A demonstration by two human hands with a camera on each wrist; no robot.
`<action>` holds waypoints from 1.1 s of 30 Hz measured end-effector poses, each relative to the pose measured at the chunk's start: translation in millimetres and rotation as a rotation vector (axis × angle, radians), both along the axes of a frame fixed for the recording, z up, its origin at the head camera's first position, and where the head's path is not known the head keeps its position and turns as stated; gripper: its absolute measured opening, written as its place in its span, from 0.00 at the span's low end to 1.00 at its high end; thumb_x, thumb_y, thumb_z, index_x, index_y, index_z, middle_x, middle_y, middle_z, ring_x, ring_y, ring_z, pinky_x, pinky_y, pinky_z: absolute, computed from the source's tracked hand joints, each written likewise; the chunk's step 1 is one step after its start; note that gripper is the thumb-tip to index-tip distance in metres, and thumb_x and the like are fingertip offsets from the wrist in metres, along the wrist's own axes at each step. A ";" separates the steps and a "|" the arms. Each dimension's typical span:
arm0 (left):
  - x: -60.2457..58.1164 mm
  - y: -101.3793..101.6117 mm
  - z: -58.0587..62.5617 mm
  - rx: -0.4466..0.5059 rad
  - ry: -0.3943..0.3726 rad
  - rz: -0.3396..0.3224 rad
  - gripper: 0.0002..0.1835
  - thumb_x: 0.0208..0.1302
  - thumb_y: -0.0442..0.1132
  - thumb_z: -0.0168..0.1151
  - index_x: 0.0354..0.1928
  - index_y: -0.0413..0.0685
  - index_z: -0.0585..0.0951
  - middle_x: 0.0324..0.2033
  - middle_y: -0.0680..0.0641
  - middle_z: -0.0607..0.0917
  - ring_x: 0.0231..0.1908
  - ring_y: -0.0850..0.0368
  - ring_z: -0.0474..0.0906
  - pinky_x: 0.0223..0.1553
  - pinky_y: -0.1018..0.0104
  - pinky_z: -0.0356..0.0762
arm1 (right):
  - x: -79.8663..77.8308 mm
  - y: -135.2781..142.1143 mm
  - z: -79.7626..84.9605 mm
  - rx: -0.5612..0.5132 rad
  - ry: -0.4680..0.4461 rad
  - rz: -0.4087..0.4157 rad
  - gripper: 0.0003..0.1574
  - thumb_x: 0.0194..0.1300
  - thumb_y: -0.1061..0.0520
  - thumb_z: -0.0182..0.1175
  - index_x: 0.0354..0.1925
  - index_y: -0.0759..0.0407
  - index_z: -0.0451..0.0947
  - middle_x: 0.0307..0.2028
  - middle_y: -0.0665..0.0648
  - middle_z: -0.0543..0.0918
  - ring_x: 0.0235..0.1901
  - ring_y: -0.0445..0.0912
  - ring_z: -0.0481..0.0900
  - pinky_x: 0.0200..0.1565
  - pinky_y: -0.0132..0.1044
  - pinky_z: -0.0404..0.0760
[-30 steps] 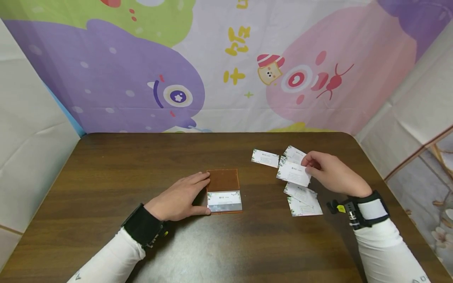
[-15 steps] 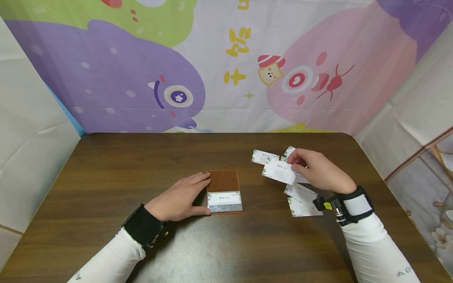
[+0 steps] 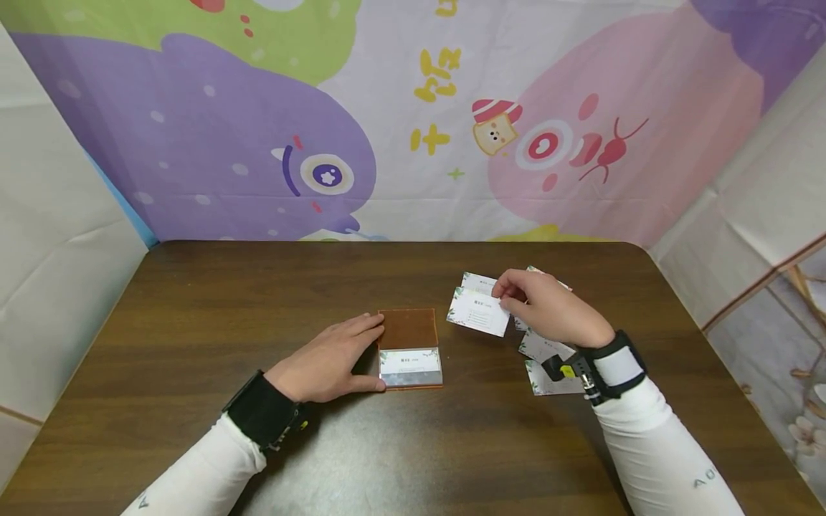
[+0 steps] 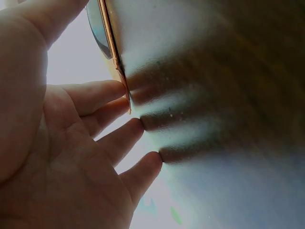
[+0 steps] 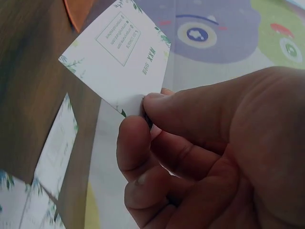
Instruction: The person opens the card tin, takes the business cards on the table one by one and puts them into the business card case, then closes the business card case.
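Observation:
My right hand point(image 3: 558, 308) pinches a white business card point(image 3: 476, 312) by its right edge between thumb and fingers. Green leaf prints and small text show on the held card in the right wrist view. The card is raised above the table and overlaps another business card point(image 3: 479, 282) in the head view. An opened brown card holder point(image 3: 408, 328) lies mid-table, with a leaf-printed card point(image 3: 409, 360) in its lower clear pocket. Along the holder's left edge rests my left hand point(image 3: 323, 362), fingers extended at the upper part and thumb at the lower corner.
More business cards point(image 3: 542, 345) lie loosely overlapped on the right of the brown wooden table point(image 3: 271, 287), partly hidden under my right hand and wrist. A cartoon-printed cloth point(image 3: 413, 186) hangs behind the table's back edge. Pale panels stand at both sides.
My right hand has carried the pinched business card leftward from the loose cards towards the holder. The left hand and the card holder have stayed in place.

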State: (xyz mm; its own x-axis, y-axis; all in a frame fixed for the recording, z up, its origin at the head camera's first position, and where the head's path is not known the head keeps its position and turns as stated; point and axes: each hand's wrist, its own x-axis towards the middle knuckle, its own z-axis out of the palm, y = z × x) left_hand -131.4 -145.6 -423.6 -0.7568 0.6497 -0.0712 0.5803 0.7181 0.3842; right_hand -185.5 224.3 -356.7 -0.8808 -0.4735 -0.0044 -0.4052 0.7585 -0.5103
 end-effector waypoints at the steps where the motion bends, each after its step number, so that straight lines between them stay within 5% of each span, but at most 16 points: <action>1: 0.0 -0.1 -0.1 0.000 0.000 0.001 0.50 0.69 0.62 0.70 0.79 0.34 0.66 0.80 0.37 0.61 0.80 0.38 0.55 0.76 0.39 0.60 | -0.9 -3.2 -0.9 0.000 0.007 0.011 0.07 0.75 0.65 0.62 0.49 0.60 0.82 0.37 0.54 0.83 0.37 0.49 0.77 0.41 0.43 0.80; 33: -1.1 0.3 1.1 -0.001 -0.002 0.007 0.51 0.68 0.62 0.72 0.80 0.35 0.64 0.81 0.37 0.61 0.80 0.38 0.55 0.75 0.38 0.62 | -7.6 -85.9 -27.6 -0.032 -0.057 0.210 0.07 0.78 0.63 0.58 0.47 0.57 0.83 0.37 0.49 0.84 0.38 0.43 0.80 0.45 0.42 0.82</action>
State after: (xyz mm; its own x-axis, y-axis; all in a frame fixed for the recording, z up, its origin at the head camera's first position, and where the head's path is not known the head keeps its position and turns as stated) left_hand -132.5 -145.3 -422.5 -0.7614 0.6440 -0.0737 0.5741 0.7228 0.3848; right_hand -193.1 138.3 -384.4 -0.7615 -0.6473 -0.0340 -0.5223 0.6438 -0.5593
